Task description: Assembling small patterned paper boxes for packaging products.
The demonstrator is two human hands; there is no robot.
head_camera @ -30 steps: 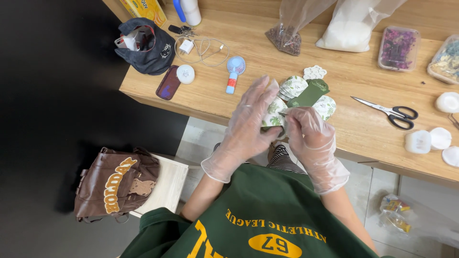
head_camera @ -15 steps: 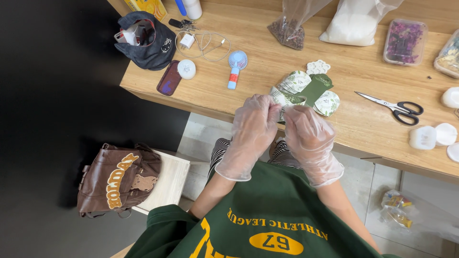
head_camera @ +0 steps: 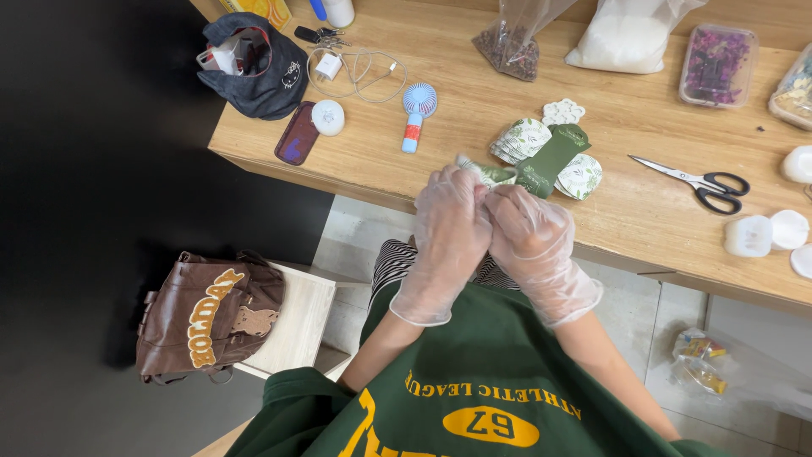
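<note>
The light wooden table (head_camera: 474,93) has bare wood between the small blue-and-white handheld fan (head_camera: 416,112) and the stack of leaf-printed paper pieces with a dark green strip (head_camera: 545,156); a hand can pass there to the far edge. The left gloved hand (head_camera: 448,224) and right gloved hand (head_camera: 529,233) close the near edge in the middle. To the right, the black-handled scissors (head_camera: 694,179) lie across the way, and white round containers (head_camera: 765,233) stand near the near edge. The dark cloth bag (head_camera: 254,72) blocks the left corner.

Bright, even light; sharp, left side dark.
</note>
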